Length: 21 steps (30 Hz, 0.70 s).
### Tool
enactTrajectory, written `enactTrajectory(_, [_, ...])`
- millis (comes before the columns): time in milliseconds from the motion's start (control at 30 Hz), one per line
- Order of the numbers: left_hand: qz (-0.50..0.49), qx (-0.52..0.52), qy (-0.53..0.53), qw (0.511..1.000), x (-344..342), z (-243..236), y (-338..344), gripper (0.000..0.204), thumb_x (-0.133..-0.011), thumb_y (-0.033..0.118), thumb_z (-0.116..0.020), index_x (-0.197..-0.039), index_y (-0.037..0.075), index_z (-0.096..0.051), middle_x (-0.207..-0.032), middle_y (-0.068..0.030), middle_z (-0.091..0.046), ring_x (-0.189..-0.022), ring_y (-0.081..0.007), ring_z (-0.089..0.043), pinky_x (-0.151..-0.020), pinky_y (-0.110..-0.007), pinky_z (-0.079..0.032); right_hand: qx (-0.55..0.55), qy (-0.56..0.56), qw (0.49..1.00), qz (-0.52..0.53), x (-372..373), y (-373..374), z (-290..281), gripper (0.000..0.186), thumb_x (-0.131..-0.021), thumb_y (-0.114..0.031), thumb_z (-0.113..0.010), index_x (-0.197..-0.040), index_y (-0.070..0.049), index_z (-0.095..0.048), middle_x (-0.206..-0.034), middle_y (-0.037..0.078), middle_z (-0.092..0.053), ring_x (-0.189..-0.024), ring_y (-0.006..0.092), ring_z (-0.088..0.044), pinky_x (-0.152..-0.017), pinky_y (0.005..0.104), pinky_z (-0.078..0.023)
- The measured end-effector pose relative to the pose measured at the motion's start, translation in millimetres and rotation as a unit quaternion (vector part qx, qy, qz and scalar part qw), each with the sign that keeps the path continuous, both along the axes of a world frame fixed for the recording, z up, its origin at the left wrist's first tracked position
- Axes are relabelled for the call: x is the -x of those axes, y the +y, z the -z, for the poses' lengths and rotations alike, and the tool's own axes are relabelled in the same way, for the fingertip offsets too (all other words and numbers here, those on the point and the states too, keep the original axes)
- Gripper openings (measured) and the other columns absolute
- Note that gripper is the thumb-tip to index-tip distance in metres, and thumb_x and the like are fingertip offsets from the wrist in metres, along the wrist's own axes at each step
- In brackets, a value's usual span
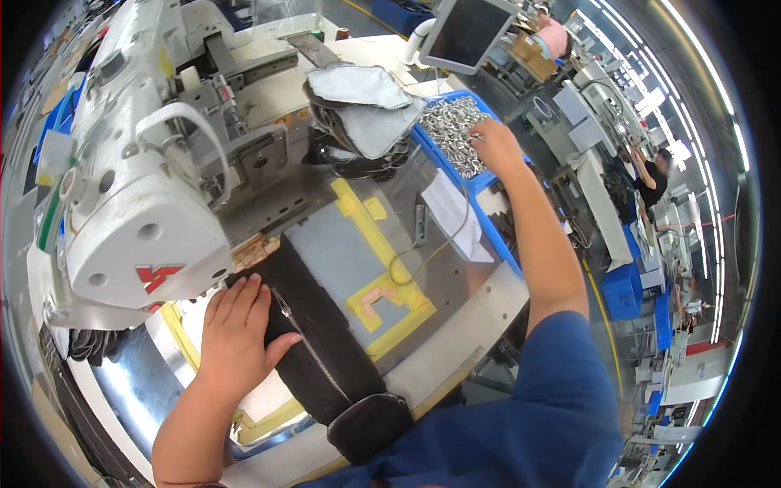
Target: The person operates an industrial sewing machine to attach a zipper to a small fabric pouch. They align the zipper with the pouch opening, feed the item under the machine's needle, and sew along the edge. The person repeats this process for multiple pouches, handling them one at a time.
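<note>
My left hand (237,328) lies flat on a long black fabric piece (325,329), its fingers side by side and the thumb apart. A silver zipper with a metal slider (285,310) runs along this piece, and its rounded near end hangs by the table's front edge. To the left of the fabric stands the white head of a sewing machine (146,244). Over at the upper right, my right hand (498,146) reaches into a blue bin (425,145) of small silver metal fittings (451,130). Its fingertips are bent together among them; what they pinch is too small to make out.
Grey and black cut pieces (366,106) are stacked behind the work plate. A white paper (455,215) and a thin cord (435,254) lie beside the bin. Yellow tape (358,213) borders the plate. A monitor (468,34) stands at the back; two people work farther off.
</note>
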State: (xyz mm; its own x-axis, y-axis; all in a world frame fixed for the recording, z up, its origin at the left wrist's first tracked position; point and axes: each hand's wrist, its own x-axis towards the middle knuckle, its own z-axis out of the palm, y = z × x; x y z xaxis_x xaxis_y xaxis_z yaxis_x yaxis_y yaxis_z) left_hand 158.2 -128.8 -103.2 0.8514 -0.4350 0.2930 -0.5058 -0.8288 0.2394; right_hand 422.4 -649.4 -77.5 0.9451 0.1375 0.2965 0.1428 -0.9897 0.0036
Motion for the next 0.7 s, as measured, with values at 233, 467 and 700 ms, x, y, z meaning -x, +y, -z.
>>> enactTrajectory(233, [0.037, 0.012, -0.028, 0.999, 7.6, -8.8, -1.9, 0.06, -0.082, 0.042, -0.085, -0.122, -0.001, -0.072, -0.122, -0.0163, -0.07, -0.122, -0.0368, -0.065, -0.109, -0.051, -0.05, -0.022, 0.041, 0.998, -0.048, -19.9, -29.1, 13.2, 0.013, -0.088, -0.012, -0.08, -0.097, -0.006, -0.075, -0.104, 0.018, -0.072, -0.107, 0.0387, -0.069, -0.095, 0.0481, -0.054])
enactTrajectory(467, [0.009, 0.015, -0.007, 1.0, 12.5, -0.9, 3.8, 0.062, -0.087, 0.045, -0.082, -0.128, 0.0, -0.07, -0.134, -0.0191, -0.069, -0.127, -0.0362, -0.065, -0.114, -0.047, -0.05, -0.149, 0.03, 0.987, -0.042, 35.0, 91.7, -46.1, 0.008, -0.091, -0.007, -0.077, -0.095, -0.002, -0.072, -0.09, 0.015, -0.074, -0.08, 0.032, -0.07, -0.075, 0.0386, -0.055])
enactTrajectory(700, [0.016, 0.035, 0.015, 0.999, 11.3, -2.4, 3.4, 0.069, -0.088, 0.045, -0.081, -0.136, -0.002, -0.065, -0.142, -0.0241, -0.065, -0.132, -0.0384, -0.064, -0.114, -0.048, -0.049, -0.204, 0.211, 0.835, -0.466, 135.9, 281.9, -27.8, 0.014, -0.091, -0.005, -0.077, -0.106, -0.004, -0.077, -0.093, 0.013, -0.074, -0.083, 0.0322, -0.071, -0.075, 0.0398, -0.057])
